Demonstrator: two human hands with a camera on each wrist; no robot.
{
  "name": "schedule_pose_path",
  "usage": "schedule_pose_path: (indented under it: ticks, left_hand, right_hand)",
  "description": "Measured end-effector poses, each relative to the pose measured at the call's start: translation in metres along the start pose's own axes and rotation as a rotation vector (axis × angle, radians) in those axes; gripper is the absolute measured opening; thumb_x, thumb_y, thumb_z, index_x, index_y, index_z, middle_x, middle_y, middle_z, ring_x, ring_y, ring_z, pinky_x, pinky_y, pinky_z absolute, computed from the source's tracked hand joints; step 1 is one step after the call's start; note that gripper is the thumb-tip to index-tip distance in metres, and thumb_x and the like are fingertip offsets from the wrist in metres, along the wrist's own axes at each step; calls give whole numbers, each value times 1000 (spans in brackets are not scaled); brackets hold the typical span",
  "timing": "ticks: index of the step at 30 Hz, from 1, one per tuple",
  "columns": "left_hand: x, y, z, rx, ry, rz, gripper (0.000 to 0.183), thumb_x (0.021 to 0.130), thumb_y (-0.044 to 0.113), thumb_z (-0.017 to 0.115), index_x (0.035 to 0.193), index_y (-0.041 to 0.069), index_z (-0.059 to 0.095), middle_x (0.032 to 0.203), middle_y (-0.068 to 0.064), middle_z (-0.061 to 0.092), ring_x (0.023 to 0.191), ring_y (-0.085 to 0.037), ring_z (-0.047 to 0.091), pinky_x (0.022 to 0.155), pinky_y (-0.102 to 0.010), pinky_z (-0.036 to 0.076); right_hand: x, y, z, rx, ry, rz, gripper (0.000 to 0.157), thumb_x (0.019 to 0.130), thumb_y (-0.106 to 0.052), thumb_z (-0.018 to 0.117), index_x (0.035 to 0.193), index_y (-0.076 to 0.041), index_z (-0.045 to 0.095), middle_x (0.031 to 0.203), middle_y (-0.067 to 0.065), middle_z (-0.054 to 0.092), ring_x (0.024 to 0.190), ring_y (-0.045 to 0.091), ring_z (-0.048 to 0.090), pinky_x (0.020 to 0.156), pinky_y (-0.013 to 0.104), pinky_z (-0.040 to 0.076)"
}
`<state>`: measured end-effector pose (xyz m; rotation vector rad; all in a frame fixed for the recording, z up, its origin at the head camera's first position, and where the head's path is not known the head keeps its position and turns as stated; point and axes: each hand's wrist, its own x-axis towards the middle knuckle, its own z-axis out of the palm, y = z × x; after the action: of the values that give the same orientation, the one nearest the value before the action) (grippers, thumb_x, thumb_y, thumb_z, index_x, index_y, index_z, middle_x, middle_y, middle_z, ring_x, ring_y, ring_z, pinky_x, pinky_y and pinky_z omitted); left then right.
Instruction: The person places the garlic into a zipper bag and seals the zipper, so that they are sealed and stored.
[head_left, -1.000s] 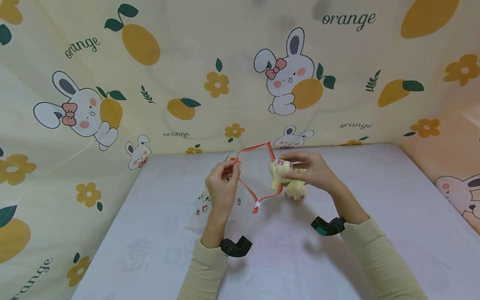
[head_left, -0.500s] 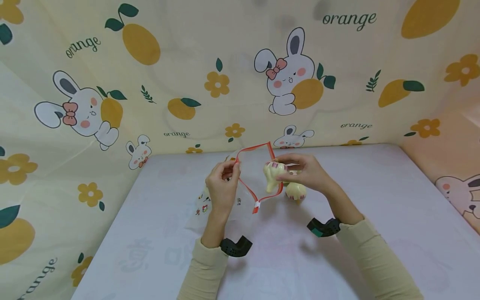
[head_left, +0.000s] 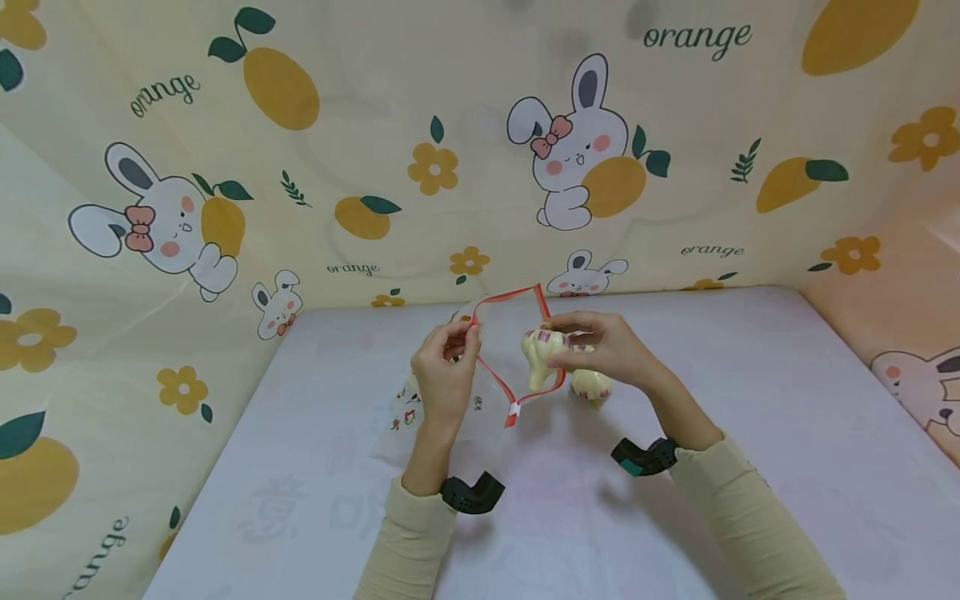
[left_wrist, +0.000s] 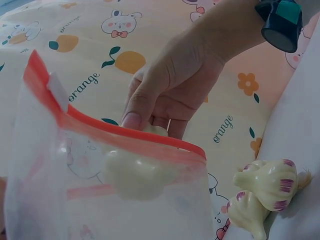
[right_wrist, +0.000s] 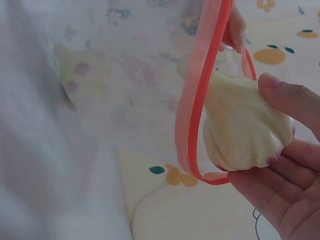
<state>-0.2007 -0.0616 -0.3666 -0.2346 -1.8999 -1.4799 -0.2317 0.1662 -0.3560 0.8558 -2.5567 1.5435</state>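
Observation:
My left hand (head_left: 442, 367) pinches the red zip edge of a clear plastic zip bag (head_left: 408, 425) with small printed pictures; the bag's mouth gapes toward the right. A cream garlic bulb (head_left: 537, 352) with purple streaks is gripped between the thumb and fingers of my right hand (head_left: 611, 346), right at that mouth. In the left wrist view the bulb (left_wrist: 137, 175) shows through the clear film, below the red rim (left_wrist: 135, 135). From the right wrist the bulb (right_wrist: 245, 125) appears root end outward, its stem pointing into the opening. Another bulb (right_wrist: 82, 77) shows faintly through the film.
Two more garlic bulbs lie together on the white table just beyond the right hand, one (left_wrist: 272, 185) leaning over the other (left_wrist: 247, 215). A patterned cloth (head_left: 465, 167) with rabbits and oranges hangs behind the table. Each wrist wears a black camera.
The right hand has moved left with its garlic bulb, bringing it further over the bag's opening. The left hand and the bag have stayed in place.

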Motion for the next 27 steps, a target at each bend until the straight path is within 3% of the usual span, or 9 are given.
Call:
schedule_pose_path:
  ticks: [3,7,10,14,18,23,27]
  left_hand:
    - [0,0,0,-3,3,8,13,88,9,68,87,-4,71,79,-19,69,67,-15,63,64,-8,52]
    - [0,0,-1,-12,6,14,14,88,9,68,87,-4,71,79,-19,69,67,-14,63,64,-8,53]
    - [0,-1,0,-20,5,17,14,88,9,68,87,-5,71,79,-19,69,67,-14,63,65,-9,53]
    - [0,-2,0,-20,0,11,14,88,9,68,88,-5,71,80,-19,69,68,-14,63,65,-9,53]
    - [0,-2,0,-16,-3,6,14,87,9,68,88,-5,71,80,-19,69,69,-13,62,64,-8,52]
    - [0,-1,0,-15,-4,20,13,87,8,68,87,-5,71,79,-19,69,67,-16,63,63,-8,52]
    - [-1,-1,1,-10,-3,35,13,87,7,68,86,-5,71,79,-19,70,66,-21,64,63,-8,53]
  right_hand:
    - [0,1,1,0,-15,2,45,78,-4,77,120,3,64,120,22,68,96,-9,58,86,12,53]
    - [0,2,1,-5,-33,17,47,77,-6,78,121,2,63,120,21,68,103,6,66,92,32,57]
    - [-2,2,1,-10,-37,20,47,77,-7,79,121,1,63,119,22,67,107,26,67,94,47,54]
    - [-6,2,0,-11,-26,18,46,78,-7,78,120,2,63,119,22,67,108,36,65,93,35,57]
    - [-10,5,-2,-5,-1,14,45,78,-7,78,119,3,64,117,22,68,106,34,66,89,23,57]
    - [-16,11,-5,-4,6,33,45,78,-9,78,119,2,63,117,21,68,106,29,67,92,42,57]
    - [-21,15,-8,-9,13,61,45,79,-11,78,120,1,63,120,20,68,102,4,67,93,41,56]
